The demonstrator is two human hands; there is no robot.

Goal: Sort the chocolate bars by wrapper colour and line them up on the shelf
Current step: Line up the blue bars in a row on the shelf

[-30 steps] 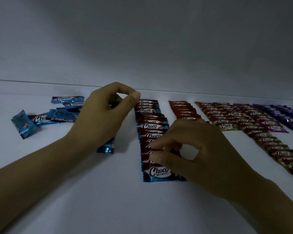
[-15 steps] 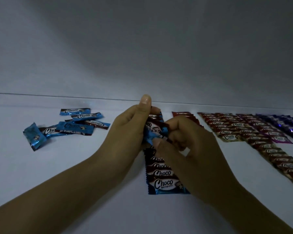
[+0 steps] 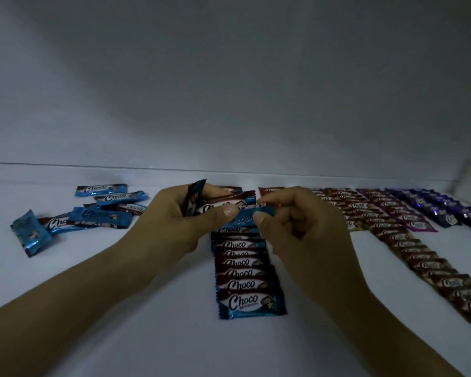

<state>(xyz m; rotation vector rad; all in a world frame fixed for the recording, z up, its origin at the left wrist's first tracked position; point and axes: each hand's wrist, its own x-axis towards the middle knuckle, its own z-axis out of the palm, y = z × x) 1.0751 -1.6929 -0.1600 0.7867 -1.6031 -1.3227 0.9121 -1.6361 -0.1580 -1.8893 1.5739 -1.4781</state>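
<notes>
Left hand [image 3: 180,221] and right hand [image 3: 299,224] pinch a blue bar [image 3: 246,216] above the blue row [image 3: 245,270].
The left hand also grips several other bars [image 3: 223,204]; the row runs toward 6 o'clock on the shelf [image 3: 147,336], loose blue bars [image 3: 93,213] at 9 o'clock.

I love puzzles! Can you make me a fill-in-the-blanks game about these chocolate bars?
The right hand pinches a ___ chocolate bar.
The left hand grips a bunch of bars; the loose pile lies on its ___ side.
The nearest lined-up bar reads ___.
Missing words: blue, left, Choco.
</notes>
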